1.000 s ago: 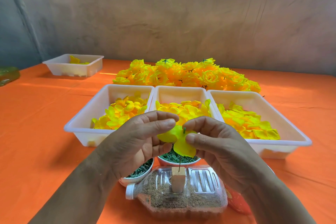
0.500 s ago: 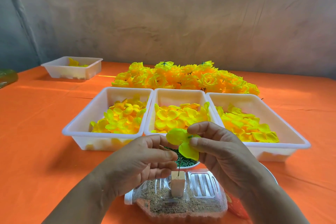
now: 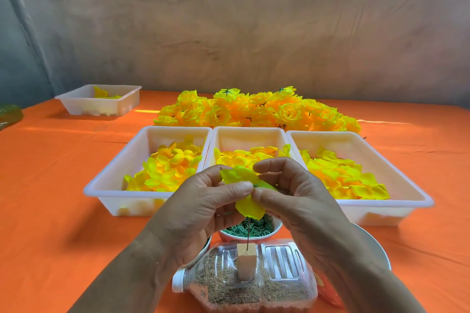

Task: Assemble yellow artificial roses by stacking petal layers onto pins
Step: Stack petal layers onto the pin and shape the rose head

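Observation:
A yellow petal layer [image 3: 248, 207] sits on a thin upright pin [image 3: 248, 232] that stands in a wooden block [image 3: 246, 263] set in a sand-filled plastic bottle [image 3: 244, 284]. My left hand [image 3: 201, 211] and my right hand [image 3: 297, 201] meet above the pin and pinch the petal layer between thumbs and fingers at a small green piece in its middle. Three white trays of loose yellow petals lie behind: left tray [image 3: 109, 185], middle tray [image 3: 250, 131], right tray [image 3: 407, 185].
A heap of finished yellow roses [image 3: 256, 112] lies behind the trays. A small white tray [image 3: 101, 107] stands at the far left. A bowl of green rings [image 3: 256, 230] sits under my hands, with another bowl [image 3: 376, 249] at the right. An orange cloth [image 3: 50, 198] covers the table.
My left hand has risen back to the petal layer and pinches it beside the right thumb. Both hands with the petals sit slightly higher over the pin than half a second ago.

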Demonstrator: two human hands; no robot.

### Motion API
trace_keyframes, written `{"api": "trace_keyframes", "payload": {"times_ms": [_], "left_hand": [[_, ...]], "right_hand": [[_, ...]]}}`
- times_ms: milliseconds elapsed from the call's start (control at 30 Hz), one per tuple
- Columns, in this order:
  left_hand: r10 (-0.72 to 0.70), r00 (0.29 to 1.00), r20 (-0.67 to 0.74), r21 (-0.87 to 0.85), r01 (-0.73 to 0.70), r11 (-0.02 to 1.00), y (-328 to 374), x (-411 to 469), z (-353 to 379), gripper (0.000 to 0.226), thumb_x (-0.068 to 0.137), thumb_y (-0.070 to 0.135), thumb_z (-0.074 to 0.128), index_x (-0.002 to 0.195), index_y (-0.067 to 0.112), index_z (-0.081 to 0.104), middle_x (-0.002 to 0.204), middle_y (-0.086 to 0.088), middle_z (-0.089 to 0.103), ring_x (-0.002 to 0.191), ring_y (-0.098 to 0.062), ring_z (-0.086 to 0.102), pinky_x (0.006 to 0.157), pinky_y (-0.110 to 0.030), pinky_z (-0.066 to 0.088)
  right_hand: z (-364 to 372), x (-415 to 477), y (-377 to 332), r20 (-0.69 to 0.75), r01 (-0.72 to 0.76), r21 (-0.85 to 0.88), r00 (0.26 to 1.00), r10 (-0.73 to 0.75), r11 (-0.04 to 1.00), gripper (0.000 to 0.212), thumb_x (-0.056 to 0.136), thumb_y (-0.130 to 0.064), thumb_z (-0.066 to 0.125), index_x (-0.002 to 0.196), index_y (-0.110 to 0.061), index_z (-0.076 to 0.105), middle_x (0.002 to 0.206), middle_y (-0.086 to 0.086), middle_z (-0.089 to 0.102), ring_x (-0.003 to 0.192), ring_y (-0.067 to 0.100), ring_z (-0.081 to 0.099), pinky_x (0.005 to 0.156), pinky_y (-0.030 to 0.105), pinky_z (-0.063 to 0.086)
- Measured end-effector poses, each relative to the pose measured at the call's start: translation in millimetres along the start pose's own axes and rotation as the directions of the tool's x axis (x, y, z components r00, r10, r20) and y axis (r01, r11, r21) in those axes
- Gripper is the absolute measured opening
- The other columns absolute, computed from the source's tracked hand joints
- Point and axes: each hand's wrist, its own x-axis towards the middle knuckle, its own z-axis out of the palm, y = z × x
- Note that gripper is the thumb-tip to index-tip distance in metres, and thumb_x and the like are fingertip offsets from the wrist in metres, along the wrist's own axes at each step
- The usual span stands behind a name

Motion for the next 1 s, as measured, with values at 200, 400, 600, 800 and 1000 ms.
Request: {"api": "trace_keyframes", "payload": {"times_ms": [200, 400, 600, 800, 1000], "left_hand": [[-0.001, 0.999, -0.044, -0.042, -0.001, 0.999, 0.7, 2.1, 3.1, 0.032, 0.066, 0.015, 0.074, 0.098, 0.017, 0.069, 0.092, -0.010, 0.075, 0.068, -0.020, 0.071, 0.052, -0.025, 0.054], [-0.009, 0.997, -0.071, -0.049, 0.005, 0.999, -1.4, 3.2, 4.4, 0.050, 0.063, 0.011, 0.073, 0.111, 0.007, 0.060, 0.089, -0.010, 0.075, 0.066, -0.021, 0.072, 0.052, -0.025, 0.055], [0.022, 0.997, -0.072, -0.070, -0.027, 0.997, -2.0, 7.5, 0.6, 0.050, 0.058, 0.007, 0.073, 0.107, 0.008, 0.061, 0.087, -0.010, 0.074, 0.066, -0.021, 0.071, 0.053, -0.025, 0.055], [0.047, 0.998, -0.032, -0.123, -0.050, 0.991, -5.0, 13.1, -5.3, 0.047, 0.054, -0.006, 0.076, 0.096, 0.012, 0.067, 0.083, -0.009, 0.074, 0.060, -0.019, 0.070, 0.049, -0.026, 0.055], [0.073, 0.997, 0.025, -0.200, -0.067, 0.977, -10.9, 20.3, -11.8, 0.023, 0.065, 0.000, 0.069, 0.081, 0.015, 0.077, 0.087, -0.015, 0.074, 0.068, -0.024, 0.073, 0.054, -0.029, 0.057]], "right_hand": [[-2.5, 0.5, 2.0, -0.026, 0.005, 0.016, 1.000, -0.005, 1.000, 0.039, 0.063, -0.011, 0.070, 0.101, -0.017, 0.064, 0.078, -0.002, 0.069, 0.073, 0.014, 0.065, 0.062, 0.022, 0.052], [-3.4, -0.9, 5.3, -0.062, 0.042, 0.019, 0.997, -0.041, 0.999, 0.035, 0.065, -0.011, 0.069, 0.098, -0.019, 0.066, 0.085, -0.001, 0.071, 0.077, 0.015, 0.066, 0.064, 0.025, 0.054], [-2.8, -0.3, 1.4, -0.044, 0.006, 0.180, 0.999, 0.002, 0.984, 0.017, 0.079, -0.008, 0.071, 0.096, -0.010, 0.066, 0.085, 0.007, 0.068, 0.072, 0.017, 0.065, 0.059, 0.025, 0.053], [-7.6, 1.9, 5.8, -0.118, -0.126, 0.238, 0.981, 0.157, 0.963, 0.019, 0.095, 0.006, 0.044, 0.098, -0.003, 0.060, 0.072, 0.013, 0.066, 0.058, 0.018, 0.064, 0.051, 0.024, 0.052], [-6.6, -0.6, 12.7, 0.021, -0.196, 0.061, 0.981, 0.195, 0.979, 0.020, 0.090, 0.002, 0.055, 0.088, -0.008, 0.072, 0.072, 0.006, 0.068, 0.059, 0.015, 0.058, 0.051, 0.022, 0.047]]}}
